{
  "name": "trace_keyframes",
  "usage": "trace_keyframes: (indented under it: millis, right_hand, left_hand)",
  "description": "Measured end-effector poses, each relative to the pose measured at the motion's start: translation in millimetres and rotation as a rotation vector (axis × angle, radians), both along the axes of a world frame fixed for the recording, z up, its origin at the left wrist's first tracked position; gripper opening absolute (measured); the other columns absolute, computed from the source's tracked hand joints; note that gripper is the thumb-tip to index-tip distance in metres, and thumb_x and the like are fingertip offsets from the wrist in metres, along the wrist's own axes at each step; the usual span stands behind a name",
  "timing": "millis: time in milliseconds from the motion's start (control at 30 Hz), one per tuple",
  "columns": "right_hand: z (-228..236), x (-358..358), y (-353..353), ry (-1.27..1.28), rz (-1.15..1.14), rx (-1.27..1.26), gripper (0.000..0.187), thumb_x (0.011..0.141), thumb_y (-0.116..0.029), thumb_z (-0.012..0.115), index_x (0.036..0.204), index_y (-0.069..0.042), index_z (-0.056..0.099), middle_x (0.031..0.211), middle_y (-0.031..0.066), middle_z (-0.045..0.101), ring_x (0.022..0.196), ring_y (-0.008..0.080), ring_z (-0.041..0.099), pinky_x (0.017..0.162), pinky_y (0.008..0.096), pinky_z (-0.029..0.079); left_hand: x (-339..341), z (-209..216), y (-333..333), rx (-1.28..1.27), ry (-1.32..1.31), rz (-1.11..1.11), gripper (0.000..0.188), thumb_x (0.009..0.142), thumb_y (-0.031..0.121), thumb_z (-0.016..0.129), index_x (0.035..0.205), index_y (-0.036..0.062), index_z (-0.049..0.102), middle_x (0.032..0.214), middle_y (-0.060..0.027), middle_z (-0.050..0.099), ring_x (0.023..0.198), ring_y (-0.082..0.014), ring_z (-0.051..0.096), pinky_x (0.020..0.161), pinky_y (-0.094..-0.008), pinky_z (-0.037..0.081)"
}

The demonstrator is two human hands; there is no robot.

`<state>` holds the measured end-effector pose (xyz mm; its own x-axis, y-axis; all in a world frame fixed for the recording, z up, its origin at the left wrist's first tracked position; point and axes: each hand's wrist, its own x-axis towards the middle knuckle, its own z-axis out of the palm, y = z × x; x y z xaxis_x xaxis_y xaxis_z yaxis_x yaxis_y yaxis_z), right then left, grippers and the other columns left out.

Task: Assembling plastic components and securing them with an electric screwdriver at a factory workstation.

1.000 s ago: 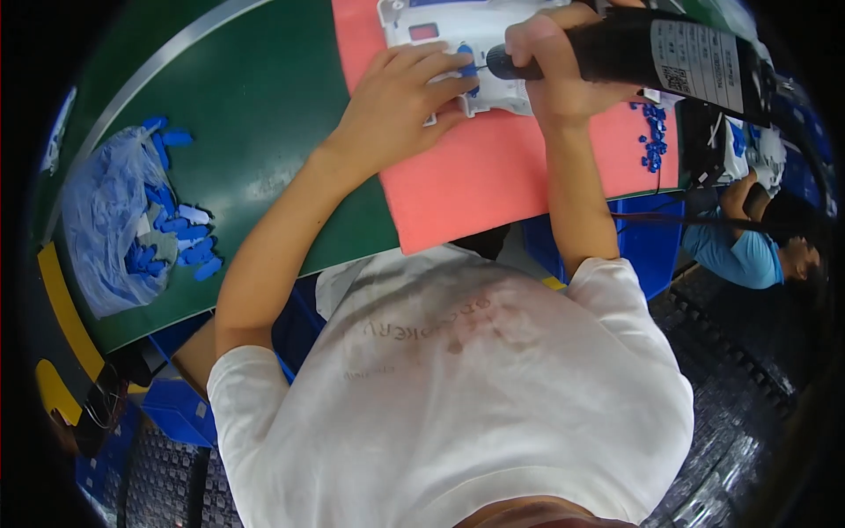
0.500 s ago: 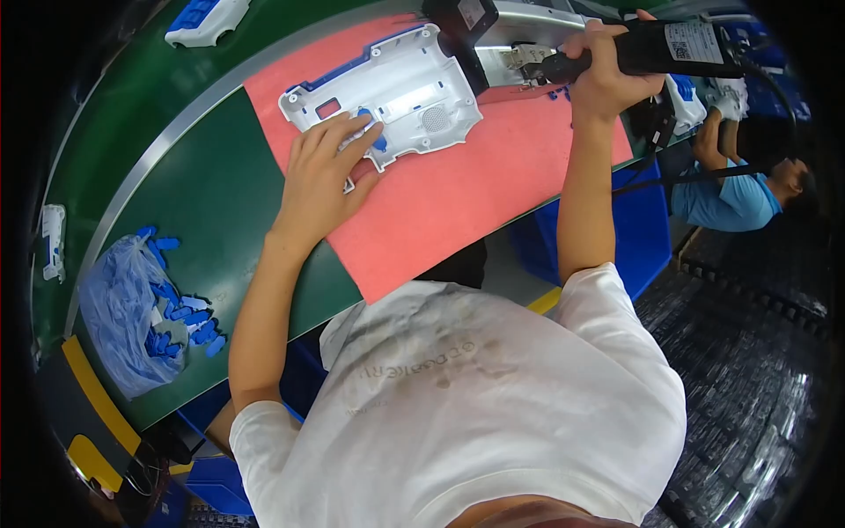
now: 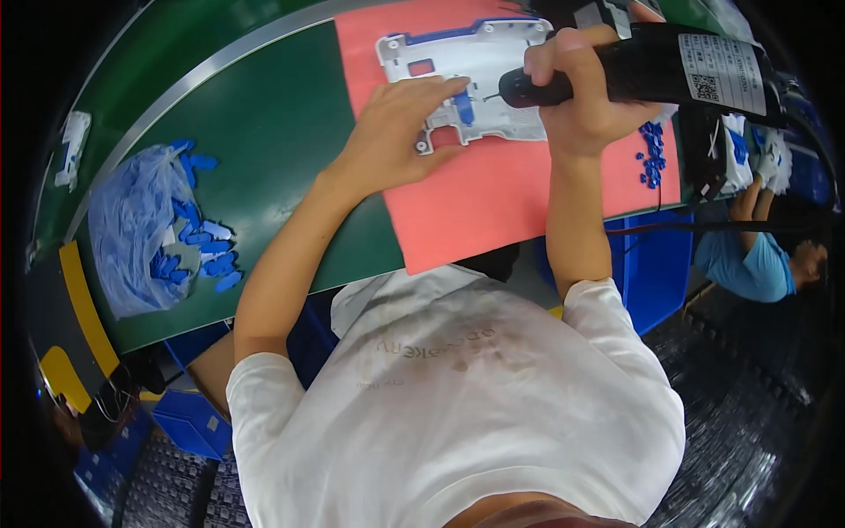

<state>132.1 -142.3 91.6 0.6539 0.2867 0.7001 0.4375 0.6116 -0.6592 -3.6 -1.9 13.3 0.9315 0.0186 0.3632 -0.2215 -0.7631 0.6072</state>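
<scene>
A white plastic housing [image 3: 515, 66] with blue edging lies open side up on a pink mat [image 3: 493, 194]. My left hand [image 3: 396, 128] grips its left end, fingers over the rim and thumb at the near edge. Beside those fingertips a small blue plastic piece [image 3: 464, 107] sits inside the housing. My right hand [image 3: 585, 97] is closed round a black electric screwdriver [image 3: 647, 66], held almost level. Its thin bit points left, with the tip just right of the blue piece; whether it touches anything is hard to tell.
A translucent blue bag [image 3: 132, 229] spills several blue plastic pieces [image 3: 216, 251] onto the green table [image 3: 282, 114]. Small blue parts [image 3: 651, 154] lie at the mat's right end. A cable trails from the right. A co-worker in a blue shirt [image 3: 748, 260] works at far right.
My right hand has brought the screwdriver from the metal device at the back over to the blue piece. My left fingers have shifted slightly on the housing. The whole view has swung.
</scene>
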Motion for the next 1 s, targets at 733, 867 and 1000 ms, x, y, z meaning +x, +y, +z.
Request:
trace_keyframes:
  millis: [733, 867, 1000]
  right_hand:
    - [28, 77, -105, -0.128, -0.536, 0.008, 0.057, 0.077, 0.012, 0.059, 0.128, -0.002, 0.039, 0.062, 0.0095, 0.057, 0.047, 0.0188, 0.055, 0.051, 0.0359, 0.051]
    - [17, 77, -107, -0.123, -0.505, -0.086, 0.050, 0.077, 0.013, 0.060, 0.123, 0.006, 0.041, 0.062, 0.0083, 0.058, 0.048, 0.0171, 0.056, 0.053, 0.0330, 0.050]
    - [11, 62, -101, -0.037, -0.428, -0.099, 0.050, 0.075, 0.015, 0.058, 0.122, 0.007, 0.042, 0.063, 0.0083, 0.058, 0.047, 0.0170, 0.053, 0.049, 0.0344, 0.048]
  left_hand:
    - [5, 6, -7, -0.018, -0.069, -0.014, 0.071, 0.066, 0.011, 0.080, 0.131, 0.0055, 0.054, 0.131, -0.0094, 0.060, 0.121, -0.0302, 0.055, 0.101, -0.0402, 0.039]
    - [4, 6, -7, -0.014, -0.050, -0.009, 0.071, 0.066, 0.011, 0.081, 0.131, 0.0054, 0.053, 0.131, -0.0091, 0.060, 0.121, -0.0300, 0.055, 0.102, -0.0401, 0.039]
    - [-2, -2, -1, -0.012, -0.052, 0.032, 0.071, 0.066, 0.015, 0.081, 0.132, 0.0080, 0.055, 0.129, -0.0121, 0.060, 0.121, -0.0309, 0.054, 0.099, -0.0407, 0.040]
